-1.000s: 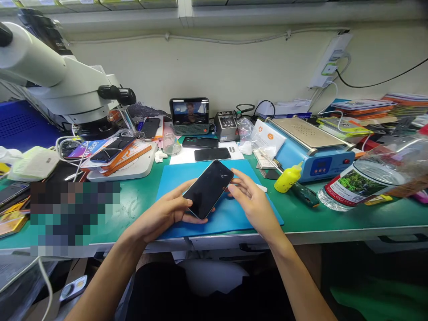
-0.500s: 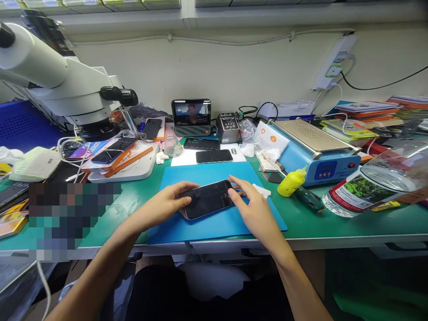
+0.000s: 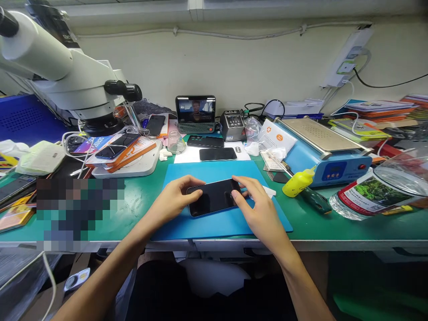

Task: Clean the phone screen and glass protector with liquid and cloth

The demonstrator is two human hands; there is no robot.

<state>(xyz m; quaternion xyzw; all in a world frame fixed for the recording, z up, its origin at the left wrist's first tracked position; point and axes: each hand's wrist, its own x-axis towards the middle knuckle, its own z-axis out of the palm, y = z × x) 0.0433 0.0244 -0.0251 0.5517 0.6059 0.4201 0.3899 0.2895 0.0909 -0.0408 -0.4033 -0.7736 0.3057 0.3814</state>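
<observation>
A black smartphone (image 3: 214, 197) lies screen-up and nearly flat on a blue work mat (image 3: 220, 223), held at both short ends by a person seated at a cluttered repair surface (image 3: 334, 223). The left hand (image 3: 174, 198) grips the phone's left end, thumb on the glass and fingers (image 3: 192, 180) curled over the far edge. The right hand (image 3: 261, 209) meets the right end, its fingers (image 3: 238, 194) loosely spread and bent, the tips resting on the screen's right edge.

Just beyond the right hand, a small white scrap (image 3: 269, 191) sits on the mat. Farther back, two more dark phones (image 3: 217, 154) rest on a white sheet, and behind them a small screen (image 3: 195, 110) stands upright against the wall, showing a video. A grey control box (image 3: 233, 125) stands just to its right.

To the right of the mat, a yellow squeeze bottle (image 3: 298, 182) lies tilted beside a dark green tool handle (image 3: 316, 201), in front of a blue heating plate machine (image 3: 321, 151). A clear plastic water bottle (image 3: 377, 189) lies on its side near the surface's right edge.

To the left, a white stereo microscope (image 3: 56, 71) leans over a white base piled with phones and orange packaging (image 3: 123, 149). A small clear glass jar (image 3: 174, 141) stands between that pile and the white sheet.
</observation>
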